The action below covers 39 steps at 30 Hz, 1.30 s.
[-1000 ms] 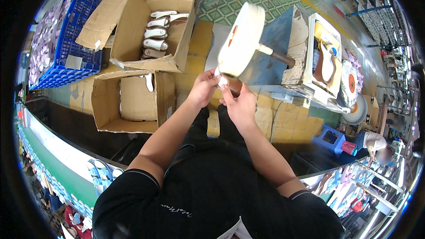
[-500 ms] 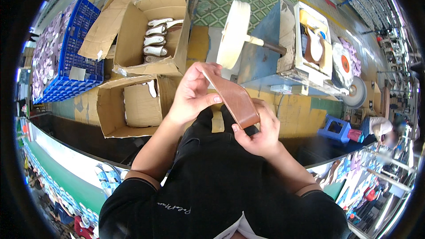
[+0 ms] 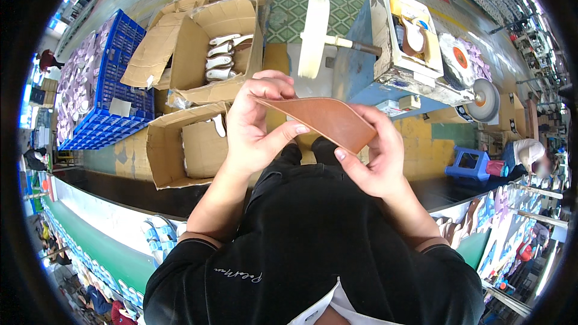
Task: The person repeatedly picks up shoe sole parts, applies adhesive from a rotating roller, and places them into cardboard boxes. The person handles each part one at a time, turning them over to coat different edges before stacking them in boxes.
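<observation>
A brown, smooth wedge-shaped shoe sole (image 3: 328, 120) is held in both hands in front of my body. My left hand (image 3: 256, 123) grips its narrow, pointed end, the thumb along the lower edge and the fingers behind. At the broader, thicker end my right hand (image 3: 379, 153) is closed on it, the thumb on the near edge and the fingers round the far side. Part of the sole behind the fingers is hidden. Just beyond it stands a white buffing wheel (image 3: 314, 36) on a shaft; the sole is apart from the wheel.
An open carton (image 3: 217, 21) holds several white shoe soles; a lower carton (image 3: 165, 150) has one white piece. A blue crate (image 3: 123, 84) stands at the left. To the right is the machine (image 3: 361, 78) with a grey wheel (image 3: 483, 101) and a blue stool (image 3: 466, 164).
The sole has turned in my hands from a steep slant to nearly level, showing more of its broad brown face. Both hands still hold it; my view has shifted slightly.
</observation>
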Each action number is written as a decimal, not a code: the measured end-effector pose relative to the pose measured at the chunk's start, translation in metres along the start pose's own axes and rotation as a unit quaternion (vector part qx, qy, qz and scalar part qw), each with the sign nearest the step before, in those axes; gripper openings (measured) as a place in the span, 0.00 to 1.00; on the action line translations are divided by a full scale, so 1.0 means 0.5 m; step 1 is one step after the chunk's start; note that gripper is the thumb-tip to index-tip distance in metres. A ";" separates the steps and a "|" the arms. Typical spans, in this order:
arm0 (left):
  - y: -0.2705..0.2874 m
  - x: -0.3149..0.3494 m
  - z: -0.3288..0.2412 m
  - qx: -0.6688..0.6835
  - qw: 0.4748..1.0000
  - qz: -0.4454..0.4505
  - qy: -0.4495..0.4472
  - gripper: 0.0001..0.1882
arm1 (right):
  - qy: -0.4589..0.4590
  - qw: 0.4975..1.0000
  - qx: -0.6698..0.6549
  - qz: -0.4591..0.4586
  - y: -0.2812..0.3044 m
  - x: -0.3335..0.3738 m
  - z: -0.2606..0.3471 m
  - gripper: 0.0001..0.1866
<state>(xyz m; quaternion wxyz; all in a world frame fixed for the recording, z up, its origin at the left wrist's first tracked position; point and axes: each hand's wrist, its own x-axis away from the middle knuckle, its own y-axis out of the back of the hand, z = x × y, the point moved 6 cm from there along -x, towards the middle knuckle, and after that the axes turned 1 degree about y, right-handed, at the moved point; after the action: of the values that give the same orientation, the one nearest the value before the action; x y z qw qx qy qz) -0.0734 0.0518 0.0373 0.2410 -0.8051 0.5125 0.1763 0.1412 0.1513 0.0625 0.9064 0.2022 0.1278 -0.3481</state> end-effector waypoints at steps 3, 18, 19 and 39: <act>-0.011 0.020 -0.013 -0.019 1.000 -0.019 0.001 0.30 | -0.017 0.997 -0.076 -0.006 0.007 0.006 0.004 0.39; -0.068 0.070 -0.061 -0.128 0.991 -0.026 -0.027 0.25 | 0.019 0.990 -0.137 -0.013 0.036 0.002 0.019 0.45; -0.066 0.070 -0.058 -0.116 0.992 -0.036 -0.018 0.24 | 0.028 0.992 -0.124 -0.009 0.038 0.003 0.021 0.45; -0.058 0.081 0.014 0.038 0.990 -0.061 0.125 0.18 | -0.043 0.996 -0.074 -0.029 0.044 0.006 -0.013 0.40</act>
<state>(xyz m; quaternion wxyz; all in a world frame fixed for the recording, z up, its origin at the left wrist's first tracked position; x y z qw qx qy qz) -0.0305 0.0361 0.0159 0.2159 -0.8407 0.4951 0.0393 0.1578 0.1674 0.0619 0.9132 0.1154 0.1203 -0.3718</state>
